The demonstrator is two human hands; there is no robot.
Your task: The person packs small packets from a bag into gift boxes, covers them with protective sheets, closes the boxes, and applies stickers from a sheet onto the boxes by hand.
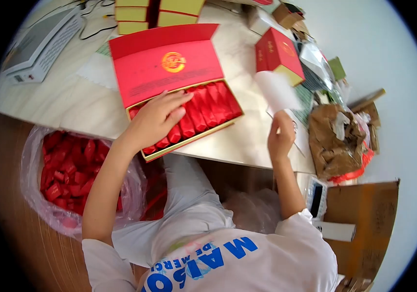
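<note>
An open red gift box with a gold round emblem inside its lid lies on the table. Shiny red foil packets fill it in a row. My left hand rests on the packets at the box's left part, its fingers stretched out and holding nothing. To the right of the box, my right hand is raised and closed on the lower end of a white sheet of paper, which is blurred by motion. Other paper sheets lie on the table under that hand.
A plastic bag of red packets stands at lower left. A closed red box sits at the back right, near a crumpled brown paper bag. Yellow boxes stand behind; a grey-white device is at left.
</note>
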